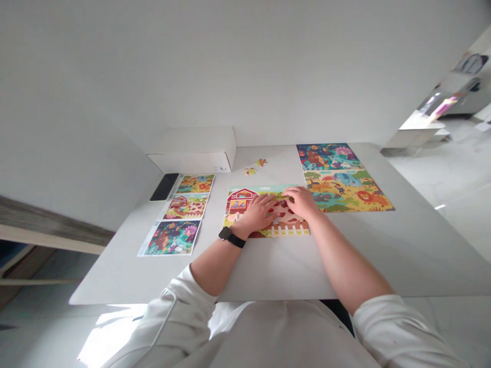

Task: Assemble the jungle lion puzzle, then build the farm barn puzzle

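A farm jigsaw puzzle with a red barn, a spotted cow and a white fence lies on the table before me. My left hand rests flat over its middle, fingers stretched out, with a dark watch on the wrist. At the puzzle's upper right, my right hand touches the surface with bent fingers drawn together. Whatever lies under those fingertips is hidden. Beyond the puzzle are loose puzzle pieces, with another piece a little farther back.
To the right lie a dark, colourful puzzle and a yellow safari puzzle. Three printed picture sheets line the left side, beside a black phone. A white box stands against the wall.
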Demonstrator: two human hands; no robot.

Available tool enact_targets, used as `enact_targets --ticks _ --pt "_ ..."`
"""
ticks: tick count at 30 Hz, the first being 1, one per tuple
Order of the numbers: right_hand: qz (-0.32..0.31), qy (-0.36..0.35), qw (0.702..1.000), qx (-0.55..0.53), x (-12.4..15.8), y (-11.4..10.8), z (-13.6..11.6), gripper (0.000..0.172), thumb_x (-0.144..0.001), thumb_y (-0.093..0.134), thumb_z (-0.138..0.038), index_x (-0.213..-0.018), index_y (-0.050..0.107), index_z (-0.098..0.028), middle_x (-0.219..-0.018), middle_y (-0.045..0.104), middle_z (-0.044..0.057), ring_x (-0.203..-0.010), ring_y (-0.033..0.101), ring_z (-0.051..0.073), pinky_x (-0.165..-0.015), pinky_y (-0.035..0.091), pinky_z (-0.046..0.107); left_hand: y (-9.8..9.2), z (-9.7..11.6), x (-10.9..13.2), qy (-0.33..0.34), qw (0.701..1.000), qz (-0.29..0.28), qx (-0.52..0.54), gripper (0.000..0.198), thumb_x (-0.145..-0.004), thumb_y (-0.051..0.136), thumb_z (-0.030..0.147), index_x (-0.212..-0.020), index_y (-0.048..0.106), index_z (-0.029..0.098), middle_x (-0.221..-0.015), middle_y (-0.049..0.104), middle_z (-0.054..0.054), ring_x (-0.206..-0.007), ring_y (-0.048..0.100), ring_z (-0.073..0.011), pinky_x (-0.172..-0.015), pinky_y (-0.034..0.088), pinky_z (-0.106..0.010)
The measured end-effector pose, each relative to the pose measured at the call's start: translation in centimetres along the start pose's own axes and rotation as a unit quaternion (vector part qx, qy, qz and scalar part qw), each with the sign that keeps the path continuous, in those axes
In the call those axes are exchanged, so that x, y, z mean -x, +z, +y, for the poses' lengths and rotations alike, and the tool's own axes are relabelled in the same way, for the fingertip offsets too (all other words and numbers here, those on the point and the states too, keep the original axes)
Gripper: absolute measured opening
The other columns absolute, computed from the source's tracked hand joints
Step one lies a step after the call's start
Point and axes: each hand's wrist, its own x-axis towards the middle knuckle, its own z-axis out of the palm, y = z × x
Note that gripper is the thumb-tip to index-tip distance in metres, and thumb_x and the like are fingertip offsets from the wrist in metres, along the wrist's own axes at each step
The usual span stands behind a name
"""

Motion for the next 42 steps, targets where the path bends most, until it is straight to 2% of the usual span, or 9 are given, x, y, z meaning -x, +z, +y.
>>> enact_targets --ticks 10,16,21,29,32,37,39,42 --pt "-0.006 0.007 1.0 0.014 0.1 0.3 0.0 0.031 -0.093 0.067 -0.016 -0.115 0.086 -0.027 -0.136 0.078 0.008 -0.124 0.069 0.031 -0.118 0.052 0.052 0.4 0.0 -0.1 -0.003 1.0 -0.005 -0.021 0.052 -0.109 0.058 0.051 -0.154 0.066 0.027 -0.164 0.061 -0.01 -0.155 0.051 -0.0329 -0.135 0.032 -0.057" --pt "-0.016 -0.006 1.0 0.024 0.1 0.1 -0.4 0.03 -0.097 0.065 -0.019 -0.116 0.087 -0.025 -0.13 0.08 0.009 -0.117 0.07 0.031 -0.114 0.053 0.051 0.4 0.1 -0.2 -0.015 1.0 -0.006 -0.019 0.051 -0.107 0.062 0.048 -0.153 0.066 0.026 -0.164 0.06 -0.011 -0.154 0.051 -0.0358 -0.134 0.033 -0.06" --pt "-0.023 -0.006 0.999 0.036 0.2 -0.2 -0.7 0.03 -0.099 0.063 -0.019 -0.113 0.088 -0.028 -0.125 0.082 0.007 -0.113 0.071 0.03 -0.113 0.052 0.05 0.5 0.1 -0.2 -0.018 1.0 0.005 -0.018 0.049 -0.106 0.063 0.047 -0.151 0.067 0.027 -0.161 0.063 -0.011 -0.154 0.051 -0.0347 -0.133 0.034 -0.06" --pt "-0.043 0.007 0.998 0.046 0.2 -0.4 -1.3 0.034 -0.096 0.061 -0.015 -0.114 0.088 -0.026 -0.125 0.082 0.008 -0.114 0.073 0.03 -0.115 0.051 0.05 0.6 0.0 -0.3 -0.016 1.0 0.002 -0.018 0.05 -0.105 0.064 0.048 -0.15 0.068 0.025 -0.161 0.063 -0.012 -0.153 0.052 -0.0354 -0.133 0.036 -0.059" --pt "-0.021 0.007 0.999 0.039 0.2 -0.4 -1.2 0.035 -0.094 0.062 -0.014 -0.116 0.086 -0.026 -0.122 0.083 0.007 -0.112 0.073 0.029 -0.114 0.053 0.048 0.6 0.0 -0.3 -0.015 1.0 0.006 -0.016 0.049 -0.106 0.063 0.048 -0.149 0.068 0.025 -0.161 0.062 -0.013 -0.152 0.054 -0.0344 -0.132 0.037 -0.058" --pt "0.065 0.029 0.997 0.016 0.1 -0.9 -0.2 0.047 -0.087 0.056 -0.005 -0.118 0.086 -0.025 -0.117 0.083 0.008 -0.11 0.073 0.029 -0.106 0.058 0.045 0.6 0.0 -0.2 -0.018 1.0 0.002 -0.021 0.046 -0.105 0.064 0.047 -0.144 0.071 0.024 -0.161 0.062 -0.013 -0.152 0.054 -0.0353 -0.133 0.036 -0.059" --pt "0.07 0.034 0.997 0.011 0.1 -1.0 0.0 0.048 -0.086 0.055 -0.003 -0.113 0.087 -0.025 -0.115 0.083 0.008 -0.107 0.074 0.028 -0.104 0.059 0.044 0.6 -0.1 -0.2 -0.022 0.999 -0.002 -0.025 0.046 -0.106 0.063 0.047 -0.145 0.071 0.024 -0.162 0.062 -0.013 -0.153 0.053 -0.0356 -0.133 0.036 -0.059" --pt "0.041 0.019 0.999 0.006 0.2 -0.9 0.1 0.046 -0.087 0.055 -0.002 -0.106 0.089 -0.027 -0.115 0.084 0.006 -0.106 0.074 0.027 -0.106 0.058 0.043 0.8 -0.1 -0.2 -0.024 0.999 -0.002 -0.026 0.046 -0.106 0.063 0.048 -0.145 0.071 0.025 -0.163 0.061 -0.013 -0.153 0.052 -0.0356 -0.134 0.034 -0.06"
